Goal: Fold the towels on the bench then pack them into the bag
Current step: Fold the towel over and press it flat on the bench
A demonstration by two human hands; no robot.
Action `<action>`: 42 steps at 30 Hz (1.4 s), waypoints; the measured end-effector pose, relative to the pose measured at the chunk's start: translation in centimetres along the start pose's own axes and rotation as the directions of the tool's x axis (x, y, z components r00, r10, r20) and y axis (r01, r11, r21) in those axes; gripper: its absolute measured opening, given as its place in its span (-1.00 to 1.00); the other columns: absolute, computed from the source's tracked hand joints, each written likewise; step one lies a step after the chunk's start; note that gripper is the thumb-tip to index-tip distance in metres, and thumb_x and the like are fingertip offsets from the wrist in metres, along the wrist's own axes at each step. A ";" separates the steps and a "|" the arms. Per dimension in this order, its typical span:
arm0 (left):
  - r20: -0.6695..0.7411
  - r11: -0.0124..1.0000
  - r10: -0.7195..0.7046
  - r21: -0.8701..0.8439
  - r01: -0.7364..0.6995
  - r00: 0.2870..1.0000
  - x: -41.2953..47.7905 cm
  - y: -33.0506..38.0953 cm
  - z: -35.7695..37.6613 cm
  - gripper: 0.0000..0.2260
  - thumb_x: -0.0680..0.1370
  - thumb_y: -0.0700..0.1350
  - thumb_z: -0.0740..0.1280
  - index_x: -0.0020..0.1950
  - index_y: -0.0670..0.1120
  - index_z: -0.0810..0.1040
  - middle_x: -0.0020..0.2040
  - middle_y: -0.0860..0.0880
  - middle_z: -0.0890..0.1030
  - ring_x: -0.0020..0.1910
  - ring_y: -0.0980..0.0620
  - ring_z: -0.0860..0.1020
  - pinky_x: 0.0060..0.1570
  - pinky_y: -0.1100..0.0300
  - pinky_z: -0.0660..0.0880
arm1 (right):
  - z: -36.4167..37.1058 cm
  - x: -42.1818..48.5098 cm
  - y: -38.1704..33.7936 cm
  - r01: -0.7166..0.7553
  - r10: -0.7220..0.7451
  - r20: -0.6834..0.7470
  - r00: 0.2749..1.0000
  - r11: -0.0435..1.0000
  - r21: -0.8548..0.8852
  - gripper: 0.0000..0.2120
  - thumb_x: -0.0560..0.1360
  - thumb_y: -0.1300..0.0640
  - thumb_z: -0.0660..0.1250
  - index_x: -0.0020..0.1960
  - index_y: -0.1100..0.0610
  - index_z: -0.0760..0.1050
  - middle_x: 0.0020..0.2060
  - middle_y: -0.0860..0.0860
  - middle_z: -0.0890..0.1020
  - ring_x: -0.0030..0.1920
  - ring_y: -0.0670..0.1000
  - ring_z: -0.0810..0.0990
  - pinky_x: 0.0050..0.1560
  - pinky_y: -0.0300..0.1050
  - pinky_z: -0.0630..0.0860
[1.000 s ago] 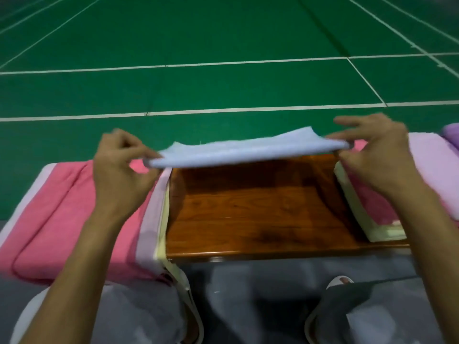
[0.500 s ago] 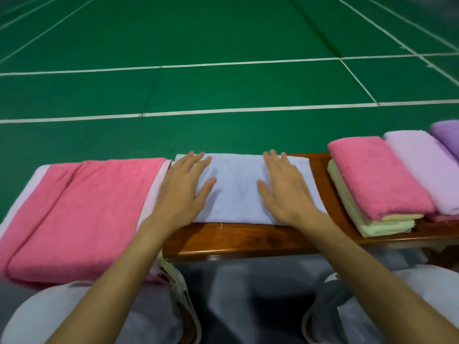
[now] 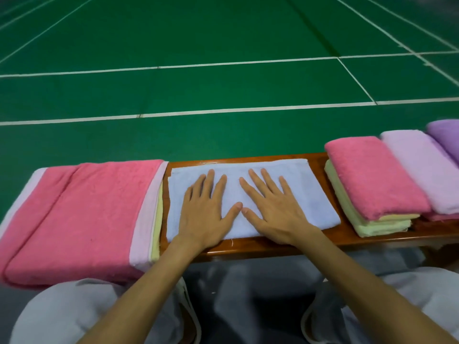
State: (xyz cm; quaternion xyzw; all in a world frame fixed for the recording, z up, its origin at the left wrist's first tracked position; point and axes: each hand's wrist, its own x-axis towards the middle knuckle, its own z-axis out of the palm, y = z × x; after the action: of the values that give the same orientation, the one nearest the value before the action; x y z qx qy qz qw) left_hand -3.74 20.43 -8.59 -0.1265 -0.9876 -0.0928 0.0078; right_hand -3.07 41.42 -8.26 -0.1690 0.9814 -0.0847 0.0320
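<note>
Past the left hand (image 3: pixel 202 212) and right hand (image 3: pixel 273 209), green floor (image 3: pixel 223 33) crossed with white lines (image 3: pixel 248 109). Nearer than both, grey trousers (image 3: pixel 74 314) and pale shoes (image 3: pixel 193 316).

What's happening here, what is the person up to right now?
A person is folding towels on a wooden bench. The left hand and right hand lie flat, fingers spread, on a blue towel in the middle of it, thumbs nearly touching. To the right sit folded ones: a pink towel on a yellow towel, with a lilac towel beside them. To the left lies a looser pile topped in pink. No bag shows clearly.
</note>
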 end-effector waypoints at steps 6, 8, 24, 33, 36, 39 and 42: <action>0.003 0.999 -0.041 0.004 0.041 0.999 0.2 -3.8 -0.7 -0.21 0.55 0.48 -0.22 0.69 0.11 -0.11 0.68 0.01 -0.19 0.65 -0.04 -0.25 0.61 -0.15 -0.23 | -0.6 -1.4 4.8 -0.255 0.253 -0.069 0.965 0.967 -0.025 -0.26 0.57 -0.36 -0.30 0.67 -0.07 -0.16 0.66 -0.05 -0.18 0.64 0.03 -0.24 0.61 0.17 -0.21; 0.016 0.999 -0.038 0.006 0.038 0.999 0.3 -4.8 -1.1 -0.21 0.54 0.49 -0.25 0.69 0.12 -0.13 0.68 0.02 -0.20 0.65 -0.02 -0.26 0.61 -0.15 -0.21 | -1.0 -1.5 6.4 -0.346 0.345 -0.060 0.937 0.938 0.000 -0.21 0.56 -0.35 -0.28 0.68 0.01 -0.14 0.66 -0.02 -0.16 0.65 0.07 -0.22 0.62 0.16 -0.13; -0.077 0.999 0.046 0.023 -0.044 0.996 0.2 -1.4 -2.2 -0.26 0.60 0.43 -0.19 0.69 0.09 -0.11 0.68 -0.01 -0.20 0.64 -0.07 -0.32 0.56 -0.14 -0.38 | -4.4 1.0 4.8 -0.611 0.715 -0.188 0.674 0.682 0.402 -0.29 0.55 -0.08 0.39 0.49 0.31 0.21 0.38 0.29 0.45 0.36 0.32 0.44 0.28 0.14 0.43; 0.041 0.997 0.080 0.010 -0.080 0.996 1.2 1.6 0.8 -0.32 0.59 0.38 -0.29 0.68 0.15 -0.18 0.68 0.00 -0.24 0.64 -0.11 -0.32 0.58 -0.21 -0.29 | -7.1 2.8 5.7 -0.636 0.643 0.065 0.763 0.727 0.259 -0.56 0.62 -0.07 0.27 0.31 0.25 0.47 0.24 0.26 0.59 0.27 0.30 0.54 0.23 0.08 0.45; 0.044 0.996 0.090 0.006 -0.090 0.995 1.4 2.0 0.7 -0.30 0.57 0.40 -0.30 0.68 0.16 -0.20 0.67 0.01 -0.27 0.63 -0.10 -0.33 0.57 -0.20 -0.32 | -8.0 2.0 7.1 -0.608 0.588 0.161 0.793 0.745 0.274 -0.53 0.62 -0.02 0.30 0.39 0.26 0.37 0.30 0.25 0.54 0.31 0.26 0.50 0.25 0.04 0.42; 0.045 0.996 0.093 -0.011 -0.092 0.995 1.2 3.0 0.7 -0.30 0.57 0.42 -0.27 0.68 0.17 -0.19 0.67 0.02 -0.26 0.63 -0.09 -0.34 0.57 -0.20 -0.32 | -9.5 1.2 7.1 -0.500 0.527 0.080 0.846 0.733 0.462 -0.60 0.55 0.10 0.39 0.33 0.21 0.44 0.22 0.16 0.57 0.15 0.16 0.55 0.03 -0.06 0.42; 0.070 0.976 0.105 -0.200 -0.089 0.992 1.0 4.0 0.2 -0.34 0.62 0.40 -0.18 0.68 0.18 -0.12 0.68 0.09 -0.20 0.64 0.02 -0.32 0.59 -0.17 -0.29 | -11.9 0.4 6.3 -0.394 0.526 -0.040 0.849 0.682 0.616 -0.68 0.52 0.13 0.43 0.24 0.15 0.51 0.07 0.06 0.61 -0.02 0.06 0.56 -0.15 -0.11 0.37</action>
State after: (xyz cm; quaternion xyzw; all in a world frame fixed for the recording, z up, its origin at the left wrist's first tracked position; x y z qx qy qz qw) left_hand -3.72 24.53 -8.01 -0.1786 -0.9657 -0.1839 -0.0400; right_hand -6.60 48.99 2.33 0.1128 0.9139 -0.3898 -0.0026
